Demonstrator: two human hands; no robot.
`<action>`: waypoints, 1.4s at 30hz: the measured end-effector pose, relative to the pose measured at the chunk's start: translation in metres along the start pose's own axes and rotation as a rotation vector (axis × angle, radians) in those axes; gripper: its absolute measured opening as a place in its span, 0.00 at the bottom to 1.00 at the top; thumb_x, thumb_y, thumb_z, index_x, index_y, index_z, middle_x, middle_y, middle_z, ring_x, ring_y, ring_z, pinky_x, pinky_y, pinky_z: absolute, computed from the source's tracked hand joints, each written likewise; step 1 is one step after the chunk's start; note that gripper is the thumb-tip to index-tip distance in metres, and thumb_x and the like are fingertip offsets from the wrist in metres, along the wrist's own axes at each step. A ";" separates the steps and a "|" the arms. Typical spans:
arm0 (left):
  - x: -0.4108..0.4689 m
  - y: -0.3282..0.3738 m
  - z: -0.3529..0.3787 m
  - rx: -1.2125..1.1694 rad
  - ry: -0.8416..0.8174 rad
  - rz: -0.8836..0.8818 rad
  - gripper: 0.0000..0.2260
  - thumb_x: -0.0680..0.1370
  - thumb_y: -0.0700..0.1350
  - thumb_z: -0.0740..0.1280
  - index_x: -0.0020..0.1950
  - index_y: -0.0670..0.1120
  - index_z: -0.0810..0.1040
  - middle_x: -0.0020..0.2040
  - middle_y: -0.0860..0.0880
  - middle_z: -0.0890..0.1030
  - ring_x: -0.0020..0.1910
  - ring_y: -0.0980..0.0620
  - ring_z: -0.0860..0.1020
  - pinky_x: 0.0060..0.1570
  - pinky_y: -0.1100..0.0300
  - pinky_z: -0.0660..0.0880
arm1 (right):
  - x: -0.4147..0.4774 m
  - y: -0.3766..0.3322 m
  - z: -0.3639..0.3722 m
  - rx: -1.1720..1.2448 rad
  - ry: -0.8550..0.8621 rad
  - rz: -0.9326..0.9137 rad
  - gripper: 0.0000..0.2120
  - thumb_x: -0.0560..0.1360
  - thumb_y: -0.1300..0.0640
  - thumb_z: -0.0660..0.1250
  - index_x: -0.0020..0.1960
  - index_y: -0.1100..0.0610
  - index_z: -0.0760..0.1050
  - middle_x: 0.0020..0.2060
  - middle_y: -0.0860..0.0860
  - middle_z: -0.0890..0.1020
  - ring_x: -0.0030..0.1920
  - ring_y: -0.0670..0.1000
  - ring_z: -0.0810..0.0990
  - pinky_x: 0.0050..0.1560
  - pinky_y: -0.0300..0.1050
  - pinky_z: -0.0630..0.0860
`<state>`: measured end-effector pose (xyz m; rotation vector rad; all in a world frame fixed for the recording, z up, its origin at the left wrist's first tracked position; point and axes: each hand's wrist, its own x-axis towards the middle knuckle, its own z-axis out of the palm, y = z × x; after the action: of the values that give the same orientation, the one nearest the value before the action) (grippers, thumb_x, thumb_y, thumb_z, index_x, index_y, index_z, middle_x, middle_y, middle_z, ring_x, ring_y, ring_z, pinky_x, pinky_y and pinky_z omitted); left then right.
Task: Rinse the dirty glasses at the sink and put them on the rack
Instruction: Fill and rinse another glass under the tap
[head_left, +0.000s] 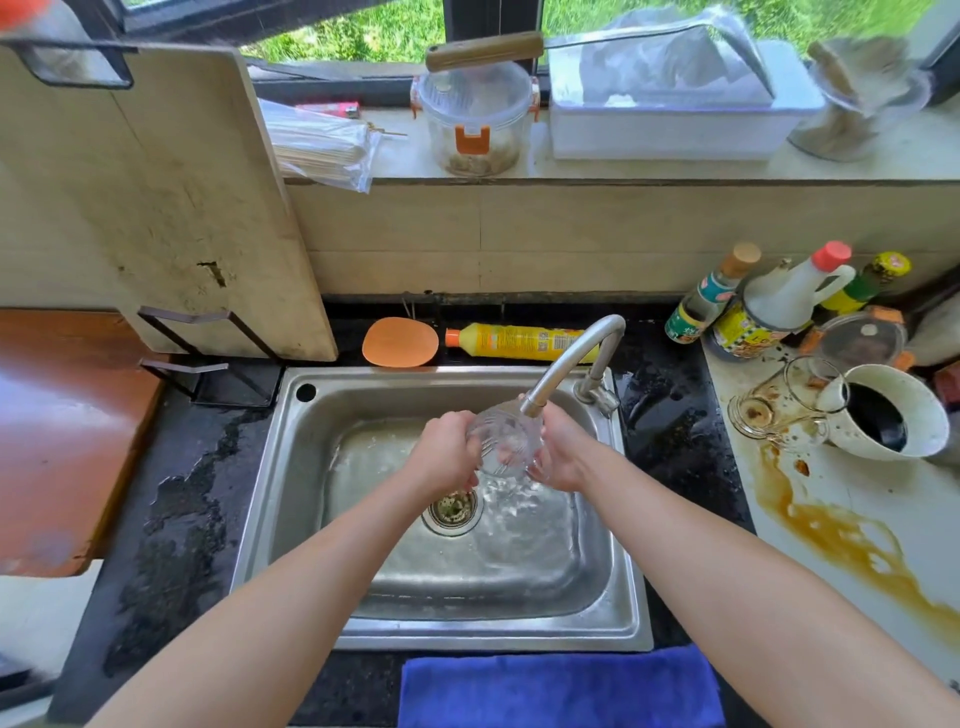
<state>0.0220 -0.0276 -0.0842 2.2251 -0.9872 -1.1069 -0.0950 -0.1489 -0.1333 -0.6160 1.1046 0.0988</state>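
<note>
Clear glass (506, 441) is held between both hands over the middle of the sink (270, 493), just under the tap (571, 353). Water runs over it and down towards the drain (451, 512). Left hand (447, 452) curls round the glass's left side. Right hand (563, 452) wraps its right side and lower end. Both are holding the glass. Risks: glass and skin are wet, so the hold is probably slippery, and a slip drops the glass onto the steel basin, likely chipping or breaking it. Its far end is very near the metal spout, and I cannot tell whether they touch. A turn of the wrists could knock them together. Water striking the curved wall may splash over the near rim onto the blue cloth (556, 686). On the stained counter to the right, a dirty glass (779, 410) lies tipped, seemingly against a white mug (893, 415) of dark liquid, far of a brown spill (841, 540). A wet-handed reach there could roll it or upset the mug. A black wire stand (208, 343) at far left holds a cutting board. I cannot tell whether it is the rack.
</note>
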 end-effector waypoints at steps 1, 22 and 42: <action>0.001 0.001 0.000 0.000 0.002 -0.009 0.10 0.79 0.37 0.55 0.50 0.36 0.75 0.39 0.38 0.82 0.30 0.44 0.83 0.31 0.47 0.81 | -0.003 0.001 -0.002 -0.029 -0.021 0.015 0.21 0.78 0.41 0.62 0.48 0.56 0.84 0.45 0.54 0.83 0.42 0.53 0.81 0.44 0.42 0.74; 0.009 -0.024 0.034 -0.277 -0.164 -0.136 0.34 0.61 0.42 0.80 0.61 0.51 0.66 0.55 0.52 0.75 0.54 0.52 0.76 0.54 0.53 0.77 | -0.027 0.006 0.023 -0.699 0.207 -0.540 0.28 0.71 0.37 0.71 0.67 0.43 0.71 0.57 0.42 0.80 0.59 0.47 0.79 0.65 0.49 0.73; 0.004 -0.024 0.008 -0.121 -0.304 0.002 0.31 0.65 0.41 0.79 0.62 0.50 0.68 0.50 0.50 0.77 0.47 0.53 0.78 0.44 0.60 0.76 | -0.048 -0.002 0.019 -0.620 0.076 -0.444 0.23 0.69 0.52 0.79 0.59 0.52 0.73 0.53 0.50 0.83 0.52 0.49 0.83 0.46 0.44 0.80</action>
<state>0.0268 -0.0160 -0.1065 1.9980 -1.0099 -1.4939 -0.1013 -0.1308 -0.0857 -1.4172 0.9810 0.0318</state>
